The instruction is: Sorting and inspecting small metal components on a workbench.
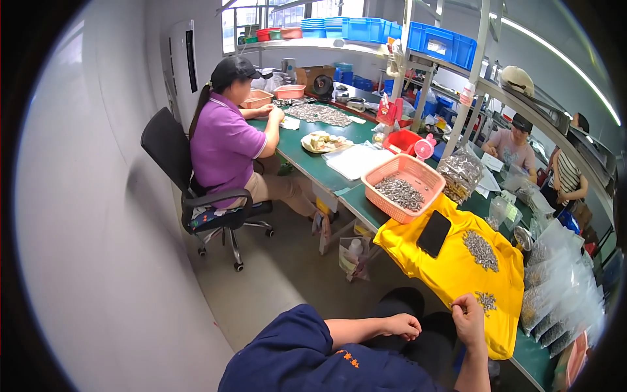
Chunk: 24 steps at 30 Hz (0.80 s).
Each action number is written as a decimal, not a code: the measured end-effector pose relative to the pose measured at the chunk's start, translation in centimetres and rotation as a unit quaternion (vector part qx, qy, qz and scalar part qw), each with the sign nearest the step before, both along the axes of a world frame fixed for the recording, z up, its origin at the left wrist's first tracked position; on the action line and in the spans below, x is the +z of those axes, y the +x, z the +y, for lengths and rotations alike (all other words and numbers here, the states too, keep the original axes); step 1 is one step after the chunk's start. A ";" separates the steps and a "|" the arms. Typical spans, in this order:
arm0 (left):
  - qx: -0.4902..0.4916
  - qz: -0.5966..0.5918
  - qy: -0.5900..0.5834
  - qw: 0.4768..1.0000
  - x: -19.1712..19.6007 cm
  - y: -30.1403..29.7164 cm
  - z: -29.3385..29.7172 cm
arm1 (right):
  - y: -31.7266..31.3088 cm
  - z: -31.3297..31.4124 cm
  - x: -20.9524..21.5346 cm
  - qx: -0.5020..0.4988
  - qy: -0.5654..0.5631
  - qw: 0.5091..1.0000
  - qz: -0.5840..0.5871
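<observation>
Small metal parts beside right hand on yellow cloth.

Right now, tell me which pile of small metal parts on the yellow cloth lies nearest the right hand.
The small pile at the cloth's near edge, just beside the right hand. The bigger pile lies farther up, right of the black phone.

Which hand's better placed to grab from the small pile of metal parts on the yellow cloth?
Right, probably. The right hand is raised at the edge of the yellow cloth, fingertips next to the small pile of metal parts. The left hand sits curled lower down over the lap, off the cloth and farther from the pile.
</observation>
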State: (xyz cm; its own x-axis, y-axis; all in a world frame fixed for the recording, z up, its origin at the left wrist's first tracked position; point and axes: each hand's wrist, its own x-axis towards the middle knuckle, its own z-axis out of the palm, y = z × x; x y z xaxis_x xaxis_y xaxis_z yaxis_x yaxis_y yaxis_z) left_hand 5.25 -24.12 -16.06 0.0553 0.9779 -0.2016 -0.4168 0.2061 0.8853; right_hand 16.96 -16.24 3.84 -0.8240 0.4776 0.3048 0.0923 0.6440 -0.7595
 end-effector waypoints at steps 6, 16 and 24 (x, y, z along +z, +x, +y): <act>-0.005 0.017 -0.014 1.000 0.1 -0.1 -0.3 | -0.1 0.6 0.4 0.012 0.008 1.000 -0.012; -0.065 0.078 0.058 0.993 7.2 0.4 2.8 | 1.0 9.2 1.0 -0.031 -0.027 0.999 0.008; 0.068 0.212 0.123 0.967 18.1 -2.6 20.1 | 0.8 22.8 -0.9 -0.115 -0.293 0.933 0.176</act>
